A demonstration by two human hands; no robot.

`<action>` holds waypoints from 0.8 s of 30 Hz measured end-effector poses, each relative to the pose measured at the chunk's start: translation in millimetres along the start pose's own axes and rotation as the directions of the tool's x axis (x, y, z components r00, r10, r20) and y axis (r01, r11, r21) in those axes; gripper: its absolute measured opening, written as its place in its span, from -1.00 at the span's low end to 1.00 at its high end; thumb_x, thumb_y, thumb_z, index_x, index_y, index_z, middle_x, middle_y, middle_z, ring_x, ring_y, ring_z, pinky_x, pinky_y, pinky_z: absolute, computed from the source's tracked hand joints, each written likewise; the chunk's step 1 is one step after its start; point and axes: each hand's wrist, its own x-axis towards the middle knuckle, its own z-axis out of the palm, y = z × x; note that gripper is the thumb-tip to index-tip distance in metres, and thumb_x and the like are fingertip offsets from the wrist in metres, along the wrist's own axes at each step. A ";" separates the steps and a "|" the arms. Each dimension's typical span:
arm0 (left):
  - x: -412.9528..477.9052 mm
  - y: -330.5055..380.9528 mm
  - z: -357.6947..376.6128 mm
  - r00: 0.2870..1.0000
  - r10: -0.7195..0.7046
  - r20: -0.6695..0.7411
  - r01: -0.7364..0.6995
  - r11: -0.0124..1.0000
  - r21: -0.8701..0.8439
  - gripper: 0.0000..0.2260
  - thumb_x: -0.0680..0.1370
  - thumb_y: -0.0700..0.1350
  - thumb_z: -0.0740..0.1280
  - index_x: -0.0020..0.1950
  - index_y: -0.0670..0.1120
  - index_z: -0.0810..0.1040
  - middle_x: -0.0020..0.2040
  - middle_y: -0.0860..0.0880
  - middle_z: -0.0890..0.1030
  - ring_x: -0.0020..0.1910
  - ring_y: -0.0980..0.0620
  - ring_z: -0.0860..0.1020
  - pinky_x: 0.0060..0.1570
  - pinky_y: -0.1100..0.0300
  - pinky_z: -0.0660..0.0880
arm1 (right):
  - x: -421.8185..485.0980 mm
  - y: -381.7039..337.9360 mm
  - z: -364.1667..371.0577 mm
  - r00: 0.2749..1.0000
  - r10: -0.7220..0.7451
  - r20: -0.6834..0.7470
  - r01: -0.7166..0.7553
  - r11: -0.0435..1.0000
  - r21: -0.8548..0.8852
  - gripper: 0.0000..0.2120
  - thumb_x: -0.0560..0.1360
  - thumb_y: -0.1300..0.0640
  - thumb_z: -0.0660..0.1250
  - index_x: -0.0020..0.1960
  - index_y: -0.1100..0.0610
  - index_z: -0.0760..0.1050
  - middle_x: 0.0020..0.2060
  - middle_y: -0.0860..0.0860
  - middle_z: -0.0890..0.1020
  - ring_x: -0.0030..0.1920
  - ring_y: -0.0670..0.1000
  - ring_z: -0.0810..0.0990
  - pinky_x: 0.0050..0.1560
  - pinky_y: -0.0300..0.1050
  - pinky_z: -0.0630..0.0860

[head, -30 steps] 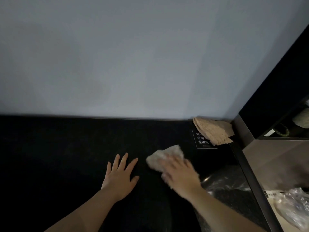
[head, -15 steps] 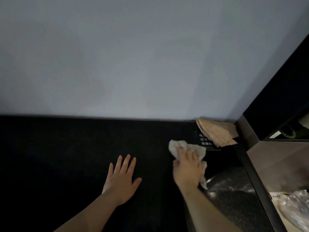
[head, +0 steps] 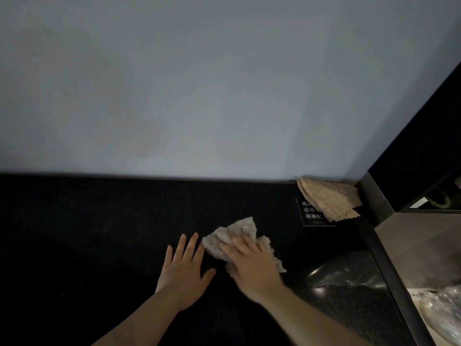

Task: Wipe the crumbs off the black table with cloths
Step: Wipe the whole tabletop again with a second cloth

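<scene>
The black table (head: 87, 233) runs along a pale wall. My right hand (head: 252, 268) presses a crumpled whitish cloth (head: 234, 236) flat onto the tabletop near the middle, fingers spread over it. My left hand (head: 184, 268) lies flat on the table just left of the cloth, fingers straight, its fingertips almost touching the cloth's edge. A second, tan cloth (head: 329, 201) lies folded in the back right corner. No crumbs are discernible on the dark surface.
A small black sign with white characters (head: 309, 213) sits partly under the tan cloth. A metal ledge (head: 379, 248) borders the table on the right, beside a grey panel. Clear plastic wrap (head: 446, 310) shows at the lower right.
My right hand has swept the whitish cloth back leftward from near the sign to beside my left hand. The left hand has stayed in place.
</scene>
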 end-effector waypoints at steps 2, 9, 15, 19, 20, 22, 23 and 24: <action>0.7 -0.8 -1.0 1.000 0.002 0.007 -0.002 1.000 -0.015 -0.35 0.61 0.23 0.00 0.53 0.02 -0.29 0.54 -0.01 -0.31 0.50 -0.06 -0.32 0.47 -0.07 -0.24 | -0.9 40.9 -6.7 0.990 0.068 -0.128 -0.075 0.996 -0.052 -0.54 0.52 -0.03 0.06 0.43 -0.13 0.19 0.40 -0.01 0.36 0.42 0.11 0.29 0.26 0.14 0.29; 0.6 -2.3 -0.6 1.000 0.019 -0.017 -0.019 1.000 -0.001 -0.34 0.61 0.24 -0.01 0.52 0.01 -0.31 0.54 -0.01 -0.31 0.50 -0.05 -0.33 0.48 -0.07 -0.24 | 11.7 7.8 1.6 0.943 0.288 -0.167 -0.291 0.957 0.008 -0.55 0.44 0.03 0.24 0.33 -0.12 0.38 0.31 0.03 0.47 0.32 0.21 0.41 0.18 0.26 0.34; 3.5 -10.4 -6.5 0.999 -0.035 0.006 0.036 0.998 -0.044 -0.18 0.51 0.37 0.05 0.54 -0.01 -0.29 0.54 0.03 -0.32 0.49 -0.05 -0.35 0.45 -0.12 -0.25 | 19.8 77.2 -19.1 0.857 0.500 -0.125 -0.504 0.864 -0.002 -0.52 0.55 -0.01 0.13 0.45 -0.12 0.12 0.41 0.02 0.33 0.44 0.08 0.23 0.31 0.17 0.22; 20.4 -13.5 -19.2 0.997 -0.066 0.028 0.068 0.992 -0.110 -0.12 0.48 0.38 0.14 0.55 0.00 -0.26 0.54 0.02 -0.30 0.51 -0.08 -0.32 0.45 -0.21 -0.21 | 31.4 19.1 -11.4 0.881 0.469 -0.055 -0.469 0.883 0.010 -0.47 0.58 0.05 0.11 0.51 -0.06 0.03 0.51 0.06 0.08 0.51 0.15 -0.07 0.43 0.17 -0.04; 26.2 -13.2 -23.5 0.997 -0.070 0.034 0.073 0.990 -0.122 -0.14 0.48 0.36 0.16 0.55 0.01 -0.24 0.55 0.02 -0.29 0.51 -0.08 -0.31 0.45 -0.23 -0.18 | 27.8 3.9 -8.0 0.954 0.298 -0.011 -0.298 0.955 0.002 -0.48 0.59 0.05 0.10 0.50 -0.08 0.04 0.52 0.02 0.06 0.52 0.12 -0.08 0.44 0.15 -0.06; 33.8 -13.7 -28.6 0.996 -0.073 0.044 0.077 0.990 -0.120 -0.14 0.49 0.34 0.19 0.55 0.02 -0.23 0.55 0.02 -0.28 0.51 -0.09 -0.30 0.46 -0.24 -0.15 | 23.8 14.0 -8.1 0.998 0.034 0.056 -0.030 0.997 -0.068 -0.51 0.60 -0.01 -0.01 0.51 -0.10 0.02 0.52 -0.03 0.06 0.52 0.06 -0.04 0.43 0.13 -0.01; 35.6 -13.8 -28.9 0.996 -0.071 0.047 0.076 0.990 -0.118 -0.14 0.48 0.34 0.19 0.55 0.02 -0.23 0.55 0.01 -0.28 0.52 -0.09 -0.29 0.45 -0.24 -0.14 | 26.6 35.1 -12.2 0.999 0.016 0.045 -0.010 0.991 -0.133 -0.49 0.57 -0.07 -0.11 0.52 -0.10 -0.01 0.52 -0.03 0.11 0.51 0.06 0.02 0.40 0.11 0.06; 35.8 -13.8 -28.5 0.997 -0.069 0.047 0.074 0.990 -0.116 -0.14 0.49 0.33 0.20 0.55 0.02 -0.23 0.55 0.01 -0.27 0.52 -0.10 -0.29 0.45 -0.24 -0.14 | 30.7 59.9 -16.3 0.995 0.094 0.017 -0.089 0.978 -0.187 -0.44 0.52 -0.11 -0.20 0.52 -0.10 -0.02 0.50 -0.01 0.17 0.50 0.07 0.07 0.37 0.10 0.10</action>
